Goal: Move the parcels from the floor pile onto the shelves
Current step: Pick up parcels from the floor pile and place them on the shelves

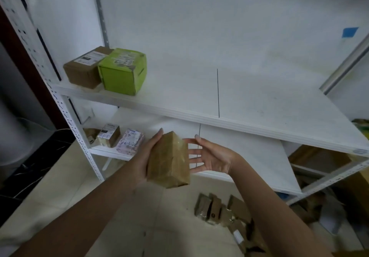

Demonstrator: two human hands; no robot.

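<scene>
below the upper shelf (199, 118), left hand (146, 157) grips the taped parcel (169, 161), right hand (212, 159) splayed open, probably to steady it.

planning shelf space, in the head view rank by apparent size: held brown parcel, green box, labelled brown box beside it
1. held brown parcel and green box: alike; parcel is nearer the camera, so unranked
2. labelled brown box, smallest, partly behind the green box
</scene>
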